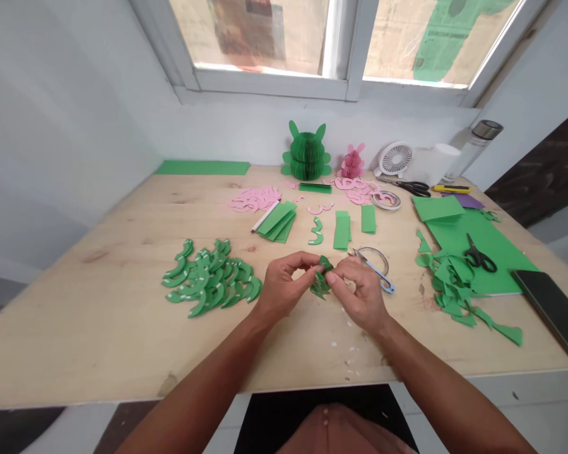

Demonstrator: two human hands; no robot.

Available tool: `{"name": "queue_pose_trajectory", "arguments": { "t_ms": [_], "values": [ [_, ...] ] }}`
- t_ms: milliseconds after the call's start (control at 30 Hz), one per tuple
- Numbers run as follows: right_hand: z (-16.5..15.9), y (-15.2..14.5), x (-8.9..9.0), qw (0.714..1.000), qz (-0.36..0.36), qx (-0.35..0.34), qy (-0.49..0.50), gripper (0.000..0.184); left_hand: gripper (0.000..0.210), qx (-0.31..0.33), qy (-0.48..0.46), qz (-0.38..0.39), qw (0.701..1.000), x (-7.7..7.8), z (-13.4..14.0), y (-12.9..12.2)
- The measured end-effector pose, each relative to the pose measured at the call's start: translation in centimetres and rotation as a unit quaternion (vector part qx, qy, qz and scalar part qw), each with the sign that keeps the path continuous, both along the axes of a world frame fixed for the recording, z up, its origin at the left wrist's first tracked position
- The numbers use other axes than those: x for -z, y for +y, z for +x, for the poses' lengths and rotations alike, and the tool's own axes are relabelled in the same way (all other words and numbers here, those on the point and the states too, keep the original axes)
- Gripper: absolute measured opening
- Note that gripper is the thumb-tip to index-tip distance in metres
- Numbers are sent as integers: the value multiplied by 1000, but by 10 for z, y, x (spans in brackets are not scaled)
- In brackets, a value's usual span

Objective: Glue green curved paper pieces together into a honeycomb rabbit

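Observation:
Between my two hands, above the front middle of the table, is a small green paper cutout. My left hand pinches its upper left side between thumb and fingers. From the other side, the thumb and fingertips of my right hand are closed on it too. Part of the cutout is hidden behind the fingers. Left of my left hand lies a heap of curved green paper pieces with small white strips on them. A single curved green piece rests just beyond my hands. A blue cutter and a tape roll lie beside my right hand.
Farther back are green paper strips, pink paper cutouts, a green honeycomb paper figure, a smaller pink one and a white fan. At right lie green scraps, black scissors and a phone.

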State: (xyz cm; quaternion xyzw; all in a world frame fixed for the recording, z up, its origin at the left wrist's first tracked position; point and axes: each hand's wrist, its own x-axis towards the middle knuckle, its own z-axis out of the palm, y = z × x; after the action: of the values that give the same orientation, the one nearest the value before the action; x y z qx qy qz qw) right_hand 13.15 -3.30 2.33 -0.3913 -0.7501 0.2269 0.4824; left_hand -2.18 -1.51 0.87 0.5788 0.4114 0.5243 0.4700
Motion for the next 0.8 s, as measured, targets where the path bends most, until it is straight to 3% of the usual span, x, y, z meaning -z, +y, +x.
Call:
{"name": "queue_pose_trajectory", "arguments": {
  "t_ms": [200,467,800],
  "values": [
    [-1,-1,0,1000,-13,-16,-5,30,14,2,1,14,1000,1,1,0],
    [0,-1,0,995,-27,93,-7,19,12,-8,31,46,998,4,-1,-1],
    [-1,2,5,995,-17,99,-1,11,7,-40,120,126,984,-5,1,-3]
  ]
}}
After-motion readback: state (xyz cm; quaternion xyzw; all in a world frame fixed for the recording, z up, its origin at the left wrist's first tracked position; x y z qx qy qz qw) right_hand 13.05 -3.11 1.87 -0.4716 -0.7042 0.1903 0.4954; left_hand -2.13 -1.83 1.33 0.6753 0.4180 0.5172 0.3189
